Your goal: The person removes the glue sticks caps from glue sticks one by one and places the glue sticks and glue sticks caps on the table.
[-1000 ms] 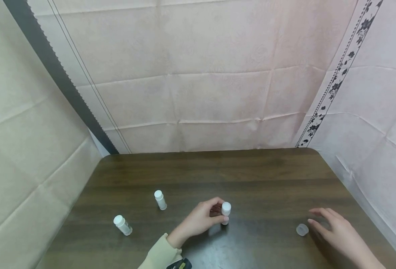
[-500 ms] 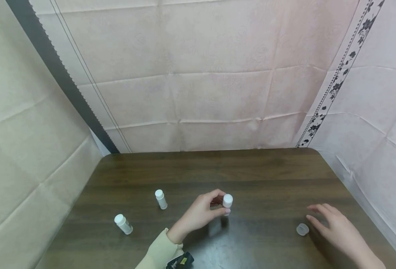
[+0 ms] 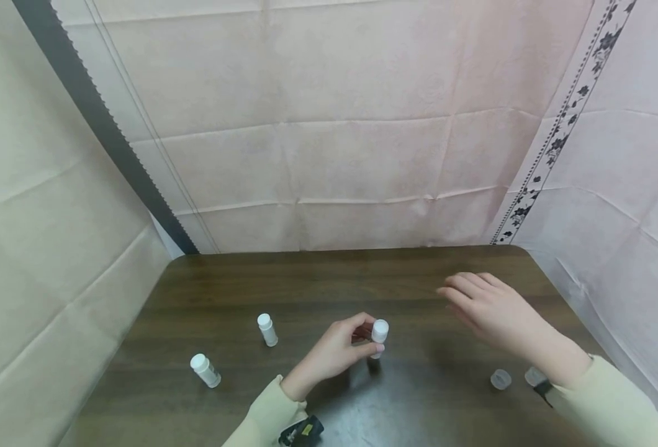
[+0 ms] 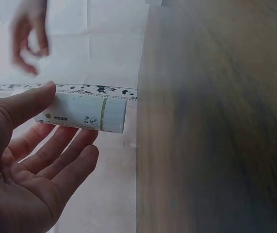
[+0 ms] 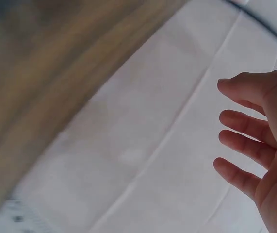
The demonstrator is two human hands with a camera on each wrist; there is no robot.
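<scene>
My left hand point(image 3: 337, 352) pinches a white glue stick point(image 3: 380, 331) between thumb and fingers, white end up, a little above the wooden table point(image 3: 418, 403). Lying across the left wrist view, the same stick shows a "21g" label and a green band near one end. My right hand point(image 3: 491, 310) is in the air to the right of it, holding nothing, fingers loosely bent and spread in the right wrist view. Below that arm, a small translucent round cup or cap point(image 3: 501, 379) sits on the table. A second one point(image 3: 533, 376) is partly hidden by the right wrist.
Two more white glue sticks stand on the left of the table, one nearer point(image 3: 205, 371) and one farther back point(image 3: 267, 330). Pale cloth point(image 3: 362, 155) hangs behind the table and along both sides.
My right hand has lifted away from the translucent pieces and moved up, left and farther back. My left hand has raised the glue stick slightly off the table.
</scene>
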